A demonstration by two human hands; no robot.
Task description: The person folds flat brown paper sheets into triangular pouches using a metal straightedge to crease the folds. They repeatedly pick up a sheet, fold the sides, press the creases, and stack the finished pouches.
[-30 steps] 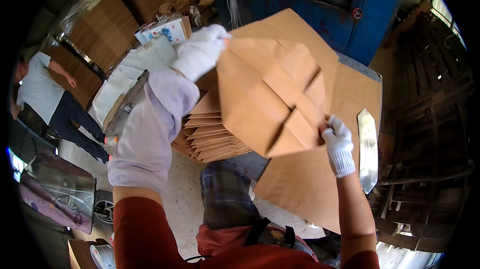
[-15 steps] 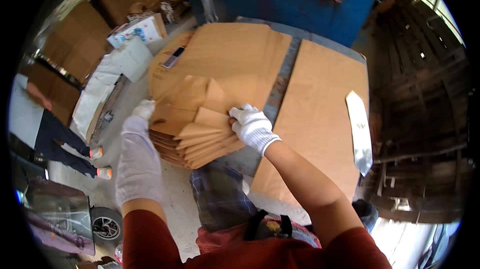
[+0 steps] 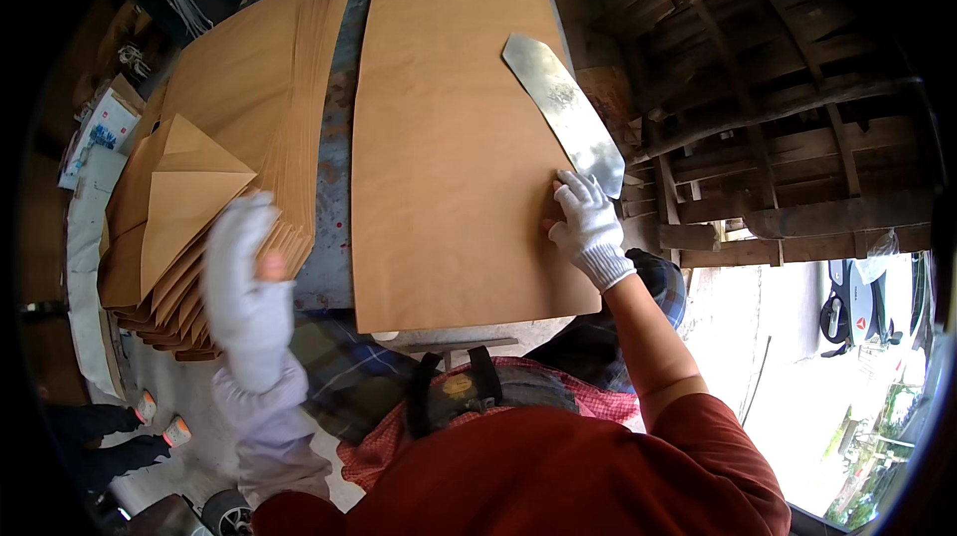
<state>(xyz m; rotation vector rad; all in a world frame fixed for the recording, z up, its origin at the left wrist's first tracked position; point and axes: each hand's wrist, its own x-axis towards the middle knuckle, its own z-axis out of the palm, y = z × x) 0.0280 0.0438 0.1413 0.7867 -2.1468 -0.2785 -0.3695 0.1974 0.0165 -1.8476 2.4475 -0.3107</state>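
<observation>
My left hand (image 3: 244, 287), in a white glove and pale sleeve, is blurred beside a fanned bundle of folded brown paper (image 3: 199, 162). Its fingers point up, the thumb stands apart, and nothing shows in it. My right hand (image 3: 588, 232), also gloved with bare fingertips, is at the right edge of a flat stack of large brown paper sheets (image 3: 454, 147). Its bent fingers reach the lower end of a long, pointed metal plate (image 3: 563, 107), with thumb and fingers apart. The plate lies slanting on the sheets and juts past their right edge. Whether the fingers press on it is unclear.
More brown paper (image 3: 249, 57) lies layered at the left of the grey metal table (image 3: 334, 187). Dark wooden slats (image 3: 778, 137) stand at the right. At lower left are another person's legs (image 3: 110, 446) and a wheel (image 3: 227, 514). A scooter (image 3: 852, 307) stands outside.
My right hand has left the folded paper and moved right to the metal plate. My left hand has come off the bundle's left side to its near right. The view has turned right.
</observation>
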